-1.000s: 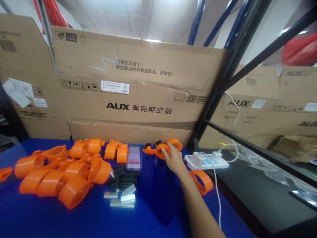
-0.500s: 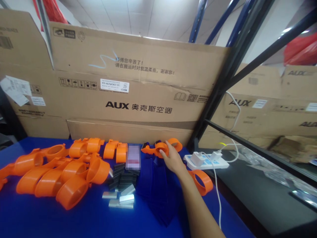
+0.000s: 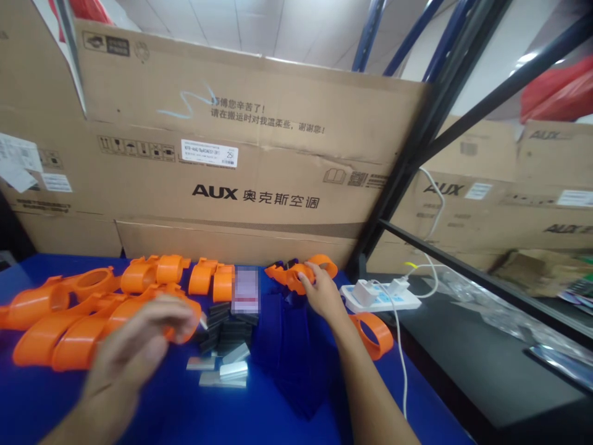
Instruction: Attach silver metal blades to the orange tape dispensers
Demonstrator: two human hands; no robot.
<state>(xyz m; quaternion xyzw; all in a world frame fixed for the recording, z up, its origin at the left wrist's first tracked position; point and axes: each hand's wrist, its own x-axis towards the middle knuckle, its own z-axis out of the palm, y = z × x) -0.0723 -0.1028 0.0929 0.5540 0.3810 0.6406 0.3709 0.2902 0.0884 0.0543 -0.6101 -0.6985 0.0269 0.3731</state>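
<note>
At the back of the blue table, my right hand [image 3: 323, 292] is closed on an orange plastic ring piece [image 3: 299, 278], thumb in front and fingers over its right side. Another orange ring [image 3: 325, 264] sits just behind those fingers. My left hand [image 3: 143, 340] is smeared by motion above the near orange ring pieces [image 3: 78, 343] on the left. Its fingers look bent, but I cannot see whether they touch a ring. Between the hands lie dark ribbed strips [image 3: 229, 334], silvery metal pieces [image 3: 234, 371] and dark blue flat strips [image 3: 282, 340].
A loose orange ring [image 3: 374, 335] lies right of my right forearm. Beyond it are a white power strip [image 3: 380, 295] and its cable [image 3: 401, 352]. A cardboard wall [image 3: 250, 148] closes off the back, and a black metal post [image 3: 403, 167] rises at the right.
My left hand has come into view from the lower left, over the orange rings. My right hand stays on its ring at the back. The view has shifted slightly.
</note>
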